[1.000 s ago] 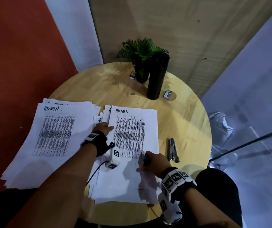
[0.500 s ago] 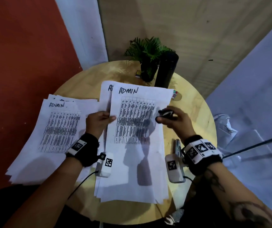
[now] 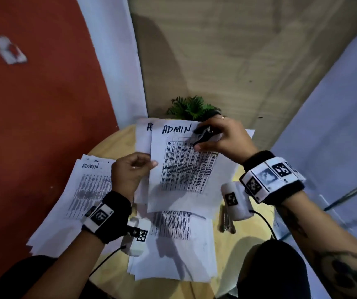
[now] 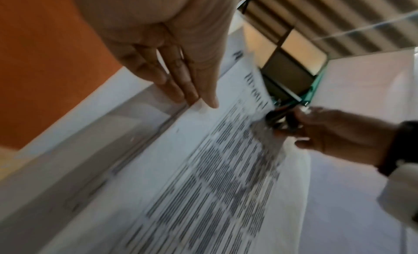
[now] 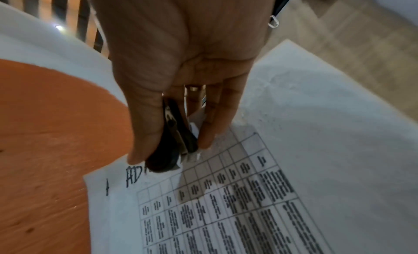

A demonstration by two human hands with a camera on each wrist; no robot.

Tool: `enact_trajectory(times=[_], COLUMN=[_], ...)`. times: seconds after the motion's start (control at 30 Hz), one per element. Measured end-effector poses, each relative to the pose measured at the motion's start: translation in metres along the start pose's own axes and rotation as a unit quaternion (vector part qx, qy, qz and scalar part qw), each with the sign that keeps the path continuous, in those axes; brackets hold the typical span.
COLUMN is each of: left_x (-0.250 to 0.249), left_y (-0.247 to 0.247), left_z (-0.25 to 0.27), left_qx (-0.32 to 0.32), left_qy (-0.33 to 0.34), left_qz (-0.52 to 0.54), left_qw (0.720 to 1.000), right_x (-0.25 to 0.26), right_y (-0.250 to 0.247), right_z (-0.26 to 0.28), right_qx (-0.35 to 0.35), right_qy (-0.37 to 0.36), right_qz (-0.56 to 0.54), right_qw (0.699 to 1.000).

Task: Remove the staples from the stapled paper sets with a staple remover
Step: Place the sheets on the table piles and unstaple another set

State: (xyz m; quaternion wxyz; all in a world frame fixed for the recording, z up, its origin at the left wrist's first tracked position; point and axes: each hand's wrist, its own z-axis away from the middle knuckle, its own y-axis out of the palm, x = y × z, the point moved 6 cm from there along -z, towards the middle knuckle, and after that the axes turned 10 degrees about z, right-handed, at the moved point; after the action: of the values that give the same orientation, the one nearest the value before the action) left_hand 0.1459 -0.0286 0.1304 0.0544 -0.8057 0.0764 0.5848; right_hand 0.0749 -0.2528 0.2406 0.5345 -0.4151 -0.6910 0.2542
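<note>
The left hand (image 3: 130,173) is holding the left edge of a paper set (image 3: 186,169) with its thumb on top and its fingers (image 4: 181,82) lying straight under the sheets. The set is lifted off the table (image 3: 112,143) and tilted up, with the word ADMIN written at its far edge. The right hand (image 3: 223,137) is gripping a black staple remover (image 3: 205,134) between the thumb and fingers. The remover is sitting at the far right part of the set, just right of the word ADMIN, and it is touching the paper there. I cannot see the staple itself. In the right wrist view, the remover (image 5: 174,141) is pointing down onto the top sheet, above a printed grid. A second pile of papers (image 3: 171,244) is lying flat on the near side of the table, under the lifted set. Another pile (image 3: 76,190) is lying on the left side of the table. A stapler (image 3: 227,221) is lying on the table to the right of the piles, partly hidden by the right wrist camera. A green plant (image 3: 192,107) is standing at the far side, behind the lifted paper.
</note>
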Motion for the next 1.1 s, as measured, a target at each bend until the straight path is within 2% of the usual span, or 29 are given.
enact_trajectory(times=[0.13, 0.17, 0.33, 0.57, 0.9, 1.1], left_x=[-0.062, -0.079, -0.134, -0.192, -0.220, -0.223], left_y=[-0.019, -0.019, 0.010, 0.018, 0.014, 0.013], left_z=[-0.012, -0.017, -0.029, -0.012, -0.008, -0.005], left_qx=[-0.075, -0.077, 0.055, 0.078, 0.124, 0.108], left_qy=[0.085, 0.097, 0.047, 0.098, 0.124, 0.129], left_qz=[-0.026, -0.032, 0.062, 0.130, 0.096, 0.124], left_qw=[0.993, 0.992, 0.995, 0.984, 0.980, 0.978], right_x=[0.015, 0.023, 0.059, 0.093, 0.114, 0.115], right_y=[-0.023, -0.030, -0.062, -0.099, -0.115, -0.108], right_z=[0.009, 0.012, 0.023, 0.035, 0.045, 0.047], right_qx=[-0.014, -0.020, -0.053, -0.072, -0.068, -0.070], right_qy=[-0.003, -0.007, -0.044, -0.099, -0.133, -0.132], right_qz=[-0.025, -0.031, -0.061, -0.076, -0.053, -0.044], right_qw=[1.000, 0.999, 0.996, 0.990, 0.987, 0.988])
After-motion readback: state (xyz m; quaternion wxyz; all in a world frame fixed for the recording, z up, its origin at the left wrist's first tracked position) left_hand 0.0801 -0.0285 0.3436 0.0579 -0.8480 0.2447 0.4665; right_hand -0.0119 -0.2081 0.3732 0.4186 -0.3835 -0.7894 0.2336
